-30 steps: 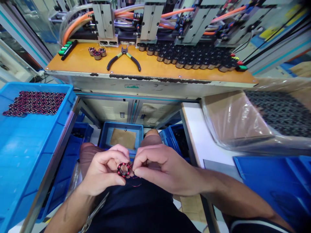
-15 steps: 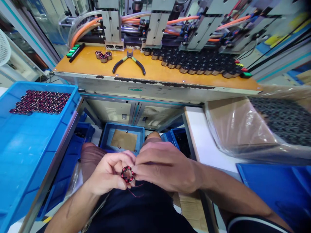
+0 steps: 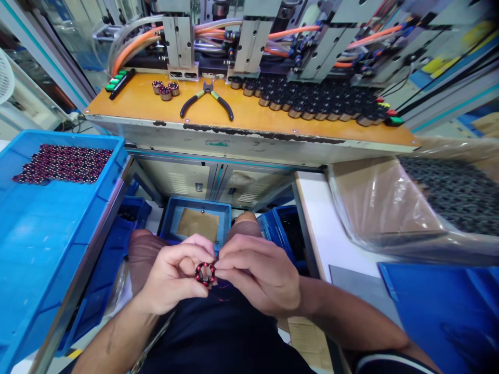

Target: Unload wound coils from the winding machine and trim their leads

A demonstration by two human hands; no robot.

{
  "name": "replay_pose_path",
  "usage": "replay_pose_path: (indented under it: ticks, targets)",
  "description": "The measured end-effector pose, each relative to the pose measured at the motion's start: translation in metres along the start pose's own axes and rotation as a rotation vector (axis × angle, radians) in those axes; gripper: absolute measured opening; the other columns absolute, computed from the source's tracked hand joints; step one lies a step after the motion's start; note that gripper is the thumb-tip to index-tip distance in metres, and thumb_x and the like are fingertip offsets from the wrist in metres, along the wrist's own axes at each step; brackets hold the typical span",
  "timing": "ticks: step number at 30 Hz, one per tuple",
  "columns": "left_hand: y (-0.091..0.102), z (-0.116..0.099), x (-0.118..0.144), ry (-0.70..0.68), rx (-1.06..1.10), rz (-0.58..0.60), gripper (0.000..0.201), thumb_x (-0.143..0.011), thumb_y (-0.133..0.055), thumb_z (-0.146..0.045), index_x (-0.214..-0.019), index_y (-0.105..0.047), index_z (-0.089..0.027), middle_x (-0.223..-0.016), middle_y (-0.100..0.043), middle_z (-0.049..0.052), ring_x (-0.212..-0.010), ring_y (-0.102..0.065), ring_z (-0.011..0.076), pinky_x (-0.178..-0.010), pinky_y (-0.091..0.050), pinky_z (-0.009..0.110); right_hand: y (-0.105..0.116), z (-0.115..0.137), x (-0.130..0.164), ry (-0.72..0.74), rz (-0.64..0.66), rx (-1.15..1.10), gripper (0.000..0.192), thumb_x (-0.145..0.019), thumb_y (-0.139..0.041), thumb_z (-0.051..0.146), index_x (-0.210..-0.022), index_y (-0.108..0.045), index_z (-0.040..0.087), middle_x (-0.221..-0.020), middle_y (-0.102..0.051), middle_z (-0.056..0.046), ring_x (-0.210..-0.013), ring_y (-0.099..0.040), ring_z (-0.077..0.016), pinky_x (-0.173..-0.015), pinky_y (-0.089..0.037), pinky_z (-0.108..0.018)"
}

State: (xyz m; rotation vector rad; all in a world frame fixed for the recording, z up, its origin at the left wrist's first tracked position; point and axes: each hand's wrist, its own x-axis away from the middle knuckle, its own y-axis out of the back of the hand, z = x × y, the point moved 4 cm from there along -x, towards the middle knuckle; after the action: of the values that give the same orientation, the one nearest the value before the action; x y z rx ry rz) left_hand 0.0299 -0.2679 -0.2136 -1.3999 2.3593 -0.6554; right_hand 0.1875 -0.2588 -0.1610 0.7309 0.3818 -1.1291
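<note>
round wire-wound ring [image 3: 198, 274] of alternating red and black in the left hand [image 3: 171, 272], black-topped copper-brown cylinders [image 3: 306, 99] beyond the right hand [image 3: 261, 272], orange-yellow flat worktop [image 3: 136, 106] under them, black-handled pliers [image 3: 208, 89] banded yellow-green, bright blue plastic tray [image 3: 58, 218] left of the left hand

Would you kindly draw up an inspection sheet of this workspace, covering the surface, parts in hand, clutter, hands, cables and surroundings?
Surface: orange bench top, flat; paint chipped along the front edge below it.
Parts in hand: one wound ring; a thin red wire hangs loose below it.
Clutter: pliers with handles spread; black parts packed together to their right.
Hands: left hand grips the ring; right hand has its fingertips at the ring's edge, exact grip too small to tell.
Cables: orange tubes run behind the bench top.
Surroundings: blue tray left, plastic-lined box right.
</note>
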Motion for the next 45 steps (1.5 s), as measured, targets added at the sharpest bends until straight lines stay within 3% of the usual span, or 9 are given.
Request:
replay_pose_path:
  ticks: [4,7,13,18,22,26,33,39,45]
  targets:
    - [0.000,-0.008,0.000,-0.110,-0.148,-0.092,0.041,-0.067,-0.085,-0.013,-0.105,-0.076,-0.026,-0.105,-0.063,0.005,-0.081,-0.064,0.0117,-0.066,-0.053,0.018,-0.005,-0.003,0.006,-0.067,-0.074,-0.032,0.006,-0.092,-0.058,0.012,-0.089,-0.063,0.014,-0.078,-0.066,-0.005,-0.070,-0.063,-0.0116,-0.065,-0.054,-0.023]
    - [0.003,-0.008,0.002,-0.030,-0.204,-0.120,0.056,-0.062,-0.089,-0.017,-0.115,-0.072,-0.024,-0.097,-0.070,0.006,-0.084,-0.067,0.0155,-0.070,-0.054,0.021,-0.006,-0.004,0.009,-0.044,-0.104,0.016,0.007,-0.092,-0.057,0.011,-0.088,-0.062,0.015,-0.078,-0.064,-0.005,-0.071,-0.063,-0.0122,-0.064,-0.054,-0.023]
    - [0.006,-0.005,0.011,0.089,-0.290,-0.114,0.021,-0.082,-0.073,-0.019,-0.103,-0.069,-0.015,-0.071,-0.069,0.002,-0.060,-0.064,0.0115,-0.058,-0.053,0.020,-0.005,-0.003,0.010,-0.018,-0.094,0.085,0.006,-0.091,-0.058,0.011,-0.087,-0.061,0.015,-0.077,-0.065,-0.004,-0.068,-0.063,-0.0119,-0.061,-0.053,-0.022]
    - [0.001,-0.007,0.010,-0.019,-0.262,-0.122,0.031,-0.086,-0.067,-0.010,-0.113,-0.069,-0.023,-0.080,-0.072,0.002,-0.068,-0.070,0.0125,-0.063,-0.057,0.021,-0.005,-0.002,0.012,-0.039,-0.155,0.171,0.007,-0.090,-0.060,0.010,-0.087,-0.063,0.015,-0.078,-0.066,-0.004,-0.069,-0.063,-0.0113,-0.064,-0.053,-0.022]
    - [0.001,-0.011,0.009,-0.088,-0.228,-0.100,0.039,-0.082,-0.071,-0.009,-0.116,-0.070,-0.028,-0.113,-0.068,0.006,-0.076,-0.072,0.0135,-0.071,-0.061,0.025,-0.005,-0.003,0.015,-0.080,-0.190,0.187,0.009,-0.089,-0.059,0.008,-0.087,-0.064,0.016,-0.078,-0.066,-0.003,-0.070,-0.063,-0.0114,-0.066,-0.054,-0.023]
    - [0.000,-0.016,0.009,-0.167,-0.236,-0.059,0.023,-0.078,-0.077,-0.014,-0.099,-0.076,-0.023,-0.121,-0.064,0.007,-0.090,-0.071,0.0167,-0.084,-0.060,0.030,-0.004,-0.002,0.014,-0.109,-0.208,0.162,0.009,-0.089,-0.060,0.009,-0.084,-0.063,0.016,-0.077,-0.065,-0.003,-0.069,-0.062,-0.0115,-0.065,-0.054,-0.023]
    - [-0.002,-0.010,0.009,-0.155,0.064,-0.087,0.029,-0.076,-0.081,-0.031,-0.100,-0.066,-0.025,-0.105,-0.071,0.003,-0.115,-0.065,0.0252,-0.103,-0.049,0.044,-0.005,0.003,0.012,0.156,-0.207,0.154,0.008,-0.092,-0.055,0.012,-0.089,-0.062,0.014,-0.076,-0.064,-0.005,-0.067,-0.062,-0.0135,-0.059,-0.054,-0.025]
    - [-0.001,0.001,0.001,0.236,-0.121,-0.009,0.043,-0.085,-0.066,-0.054,-0.097,-0.068,-0.013,-0.076,-0.063,0.004,-0.067,-0.058,0.0117,-0.063,-0.047,0.022,-0.005,0.000,0.016,0.310,-0.192,0.231,0.009,-0.092,-0.054,0.011,-0.088,-0.062,0.011,-0.072,-0.062,-0.006,-0.061,-0.058,-0.0140,-0.051,-0.048,-0.026]
    - [-0.001,-0.007,0.003,0.086,-0.216,-0.088,0.023,-0.088,-0.068,-0.019,-0.110,-0.065,-0.021,-0.072,-0.065,-0.001,-0.062,-0.063,0.0093,-0.059,-0.049,0.019,-0.003,-0.005,0.016,0.205,-0.198,0.373,0.006,-0.091,-0.058,0.013,-0.093,-0.061,0.017,-0.078,-0.066,-0.004,-0.064,-0.060,-0.0132,-0.055,-0.050,-0.025]
